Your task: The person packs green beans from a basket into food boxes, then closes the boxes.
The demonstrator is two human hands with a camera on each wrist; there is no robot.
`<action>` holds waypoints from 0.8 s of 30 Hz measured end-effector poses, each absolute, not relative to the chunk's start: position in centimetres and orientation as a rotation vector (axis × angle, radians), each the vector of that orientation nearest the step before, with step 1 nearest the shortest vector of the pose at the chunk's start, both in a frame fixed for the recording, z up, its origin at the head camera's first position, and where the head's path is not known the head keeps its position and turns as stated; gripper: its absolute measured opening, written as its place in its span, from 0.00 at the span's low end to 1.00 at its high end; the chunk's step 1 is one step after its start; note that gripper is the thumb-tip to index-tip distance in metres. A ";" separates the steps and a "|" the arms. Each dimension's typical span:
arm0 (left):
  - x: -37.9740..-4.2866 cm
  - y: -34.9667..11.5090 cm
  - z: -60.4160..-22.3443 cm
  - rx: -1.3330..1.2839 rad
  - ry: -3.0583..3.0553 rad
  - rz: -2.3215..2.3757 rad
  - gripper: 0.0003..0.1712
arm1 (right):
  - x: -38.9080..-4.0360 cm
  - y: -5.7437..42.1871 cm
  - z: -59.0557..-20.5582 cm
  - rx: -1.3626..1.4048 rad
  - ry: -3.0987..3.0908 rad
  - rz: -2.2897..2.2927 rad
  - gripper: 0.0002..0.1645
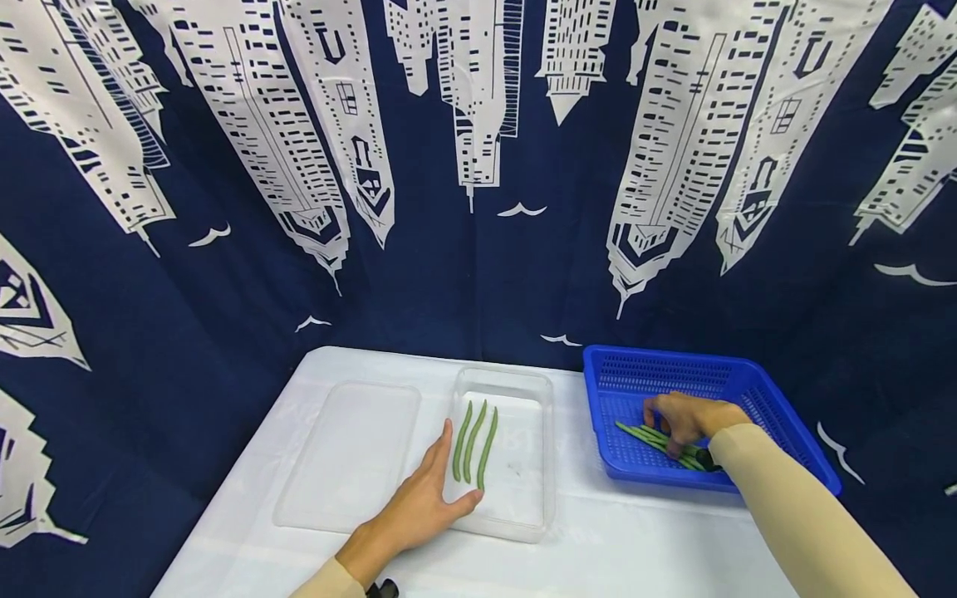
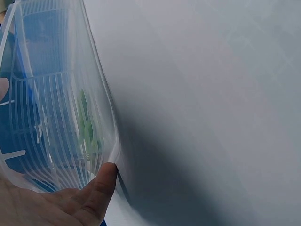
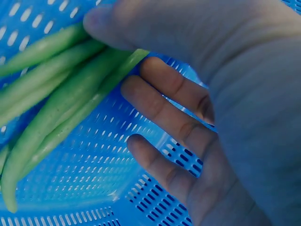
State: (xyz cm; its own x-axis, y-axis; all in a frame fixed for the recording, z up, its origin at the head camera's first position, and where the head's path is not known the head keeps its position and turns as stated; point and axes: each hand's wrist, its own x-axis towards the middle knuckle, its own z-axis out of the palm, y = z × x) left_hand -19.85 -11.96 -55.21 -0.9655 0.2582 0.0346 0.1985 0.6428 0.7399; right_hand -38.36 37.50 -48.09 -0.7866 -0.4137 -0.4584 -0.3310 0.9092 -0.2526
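In the head view my left hand is spread at the near left side of a clear plastic container, thumb and fingers apart. A finger rests against the container's edge in the left wrist view. Three green beans lie lengthwise inside, side by side. My right hand reaches down into a blue basket, over a loose bunch of green beans. Its thumb overlaps the beans in the right wrist view, while the other visible fingers are spaced apart beside them. The index finger is hidden there.
A translucent flat lid lies left of the container on the white table. Behind the table hangs a dark blue cloth printed with white buildings. The basket has raised, slotted walls.
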 end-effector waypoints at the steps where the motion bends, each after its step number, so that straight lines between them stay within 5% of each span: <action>1: -19.9 -12.0 -55.2 0.381 2.782 1.234 0.70 | -38.4 37.4 -48.1 -0.562 2.553 -0.201 0.30; 24: -19.9 -11.9 -55.2 0.374 2.779 1.250 0.70 | -38.8 37.9 -48.3 -0.784 2.694 -0.316 0.31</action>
